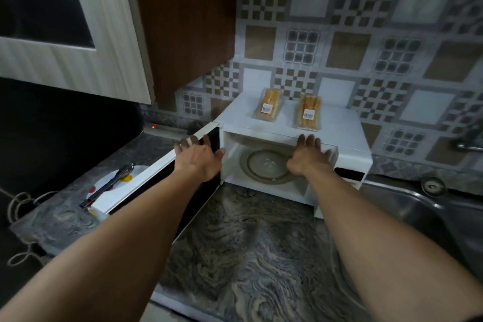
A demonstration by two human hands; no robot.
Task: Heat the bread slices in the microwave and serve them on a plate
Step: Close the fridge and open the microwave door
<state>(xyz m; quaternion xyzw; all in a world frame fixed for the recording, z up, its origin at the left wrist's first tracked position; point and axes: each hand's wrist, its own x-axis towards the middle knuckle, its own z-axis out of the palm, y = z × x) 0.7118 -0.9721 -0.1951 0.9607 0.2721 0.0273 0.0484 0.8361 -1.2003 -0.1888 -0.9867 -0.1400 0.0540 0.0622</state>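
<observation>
A white microwave [347,154] stands on the counter against the tiled wall, its door [136,188] swung wide to the left. Inside lies a bare glass turntable [264,165]. Two clear packs of bread slices lie on the microwave's top, one on the left [269,106] and one on the right [308,112]. My left hand [198,158] rests flat at the hinge side of the opening, fingers on the door's top edge. My right hand [308,155] is spread in front of the cavity's upper right edge, holding nothing. A white plate [109,180] with coloured dots sits left of the door.
Metal tongs [107,184] lie across the plate. A steel sink [428,214] with a tap [467,144] is on the right. A wall cabinet [104,29] hangs above left, and a power strip [167,128] sits behind the door. Marbled counter [248,248] stretches in front.
</observation>
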